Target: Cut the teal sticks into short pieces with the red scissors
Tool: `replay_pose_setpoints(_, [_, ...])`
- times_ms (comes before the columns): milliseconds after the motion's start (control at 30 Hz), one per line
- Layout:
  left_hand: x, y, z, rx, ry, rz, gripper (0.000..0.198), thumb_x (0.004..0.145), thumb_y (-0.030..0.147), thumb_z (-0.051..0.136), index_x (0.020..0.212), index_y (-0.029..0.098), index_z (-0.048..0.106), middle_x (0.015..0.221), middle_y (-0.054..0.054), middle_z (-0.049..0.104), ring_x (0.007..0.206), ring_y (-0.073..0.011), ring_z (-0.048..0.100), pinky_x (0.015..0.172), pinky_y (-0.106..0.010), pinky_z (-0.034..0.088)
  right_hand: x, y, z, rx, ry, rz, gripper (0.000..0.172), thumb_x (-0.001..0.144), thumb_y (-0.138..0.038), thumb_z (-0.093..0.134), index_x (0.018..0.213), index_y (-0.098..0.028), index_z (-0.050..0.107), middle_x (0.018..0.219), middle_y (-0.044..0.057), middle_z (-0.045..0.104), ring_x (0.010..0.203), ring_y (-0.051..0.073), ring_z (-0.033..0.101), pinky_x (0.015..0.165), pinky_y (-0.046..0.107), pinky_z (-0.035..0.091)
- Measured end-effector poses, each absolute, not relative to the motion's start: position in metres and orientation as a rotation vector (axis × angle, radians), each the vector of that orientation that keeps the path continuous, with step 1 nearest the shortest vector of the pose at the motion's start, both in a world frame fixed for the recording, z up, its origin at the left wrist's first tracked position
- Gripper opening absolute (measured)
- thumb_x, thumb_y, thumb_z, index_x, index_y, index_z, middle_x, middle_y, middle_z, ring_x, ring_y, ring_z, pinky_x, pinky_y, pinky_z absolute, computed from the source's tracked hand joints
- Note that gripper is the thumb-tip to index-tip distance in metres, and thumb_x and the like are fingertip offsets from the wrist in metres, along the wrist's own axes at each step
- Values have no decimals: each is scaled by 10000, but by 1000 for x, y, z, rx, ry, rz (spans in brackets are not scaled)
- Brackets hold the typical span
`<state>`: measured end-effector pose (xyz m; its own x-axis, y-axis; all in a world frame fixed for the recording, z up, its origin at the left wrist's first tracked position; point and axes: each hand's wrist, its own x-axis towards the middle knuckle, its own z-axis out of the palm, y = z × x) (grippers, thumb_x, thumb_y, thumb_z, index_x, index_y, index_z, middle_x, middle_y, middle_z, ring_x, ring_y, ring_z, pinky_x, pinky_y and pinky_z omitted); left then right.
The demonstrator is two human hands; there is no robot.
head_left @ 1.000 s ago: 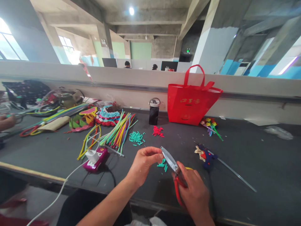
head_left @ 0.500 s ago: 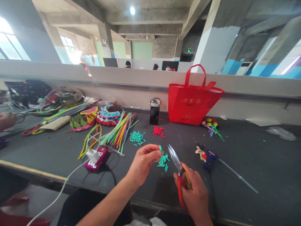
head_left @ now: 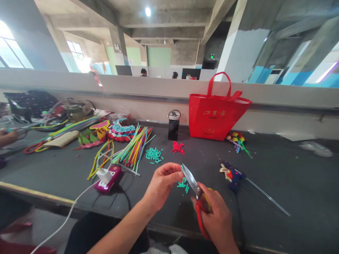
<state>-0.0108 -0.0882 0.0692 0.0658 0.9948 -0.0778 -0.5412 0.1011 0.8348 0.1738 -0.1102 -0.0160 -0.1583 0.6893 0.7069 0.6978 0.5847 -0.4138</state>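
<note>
Dark worktable in concrete hall; right hand grips scissors, left hand pinches something unclear.

Whatever the left hand pinches between thumb and fingertips is too small to make out, and the scissors blade tip covers that spot. The scissors' red handles disappear inside the right hand, whose wrist runs off the bottom edge of the frame. At the far left edge, another person's hand is cut off. The gold lettering on the red tote bag is unreadable.
</note>
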Motion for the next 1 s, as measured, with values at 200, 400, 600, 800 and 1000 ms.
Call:
replay_pose_setpoints(200, [-9,-89,73,766,850,1346,189,610,185,845,741,143,715,662,-1,685,583,-82,564,599,-195,428,177,-110,-17,-1132,-1899,-70,324,901,-315,594,1207,-210,586,871,42,698,763,185,638,709,292,507])
replay_pose_setpoints(400, [-8,-90,71,761,845,1340,184,614,180,836,747,154,713,695,-5,698,594,-86,572,618,-205,434,176,-110,-25,-1138,-1886,-90,291,910,-295,567,1185,-205,605,802,30,700,683,173,643,652,276,505])
replay_pose_setpoints(600, [-6,-91,72,772,840,1334,191,619,198,829,768,154,717,684,-4,682,606,-95,567,622,-215,428,171,-111,-34,-1181,-1753,9,306,891,-340,596,1142,-175,654,867,67,734,700,178,682,654,271,532])
replay_pose_setpoints(800, [-3,-92,68,866,949,1423,280,634,212,822,883,161,706,744,2,656,651,-96,556,625,-204,422,164,-110,-17,-1292,-1398,511,420,770,-438,708,1088,-164,687,871,67,747,688,187,699,622,269,558])
replay_pose_setpoints(1000, [5,-98,60,1212,1119,1519,337,670,179,761,991,203,664,699,16,659,661,-132,578,681,-243,446,147,-104,18,-1036,-1127,1016,469,737,-372,752,1159,-200,638,804,11,707,710,162,687,656,266,573])
